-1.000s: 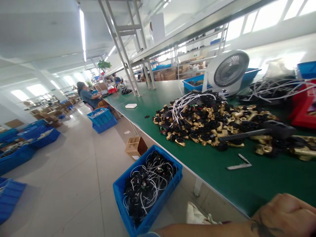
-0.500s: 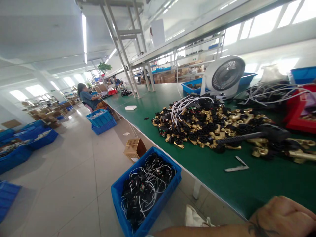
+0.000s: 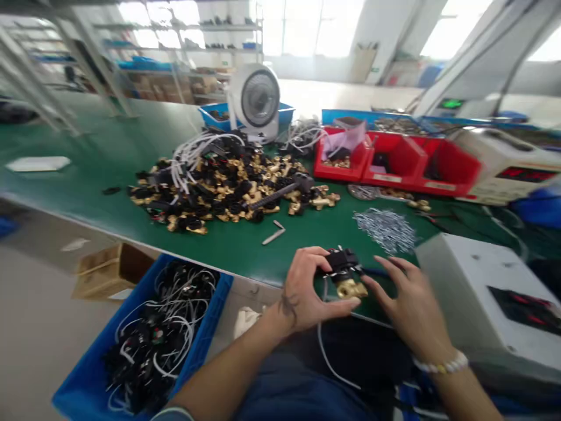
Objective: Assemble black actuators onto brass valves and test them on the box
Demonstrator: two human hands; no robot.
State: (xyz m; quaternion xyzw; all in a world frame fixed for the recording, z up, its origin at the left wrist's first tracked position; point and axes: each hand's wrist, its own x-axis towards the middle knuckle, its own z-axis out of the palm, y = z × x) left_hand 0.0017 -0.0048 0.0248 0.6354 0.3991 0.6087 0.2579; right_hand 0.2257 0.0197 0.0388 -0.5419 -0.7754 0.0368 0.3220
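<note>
At the front edge of the green table, my left hand (image 3: 304,289) grips a brass valve fitting (image 3: 350,289) between thumb and fingers. A black housing (image 3: 342,260) sits on top of the brass part, and a thin white cable (image 3: 326,351) hangs below toward my lap. My right hand (image 3: 412,301) is just right of it, fingers apart and slightly blurred. A fingertip comes close to the brass part; whether it touches I cannot tell. Beyond my hands lies a heap of small silver metal pieces (image 3: 386,229).
A large pile of brass and black fittings (image 3: 236,181) covers the table's middle. Behind it stands a white fan (image 3: 256,99). Red bins (image 3: 394,161) line the back, and a grey box (image 3: 486,298) stands at right. A blue crate (image 3: 210,333) of cabled black parts sits lower left.
My view has swung to the right. My left hand, earlier a closed hand at the lower right, now holds the fitting before me, and my right hand has come into view.
</note>
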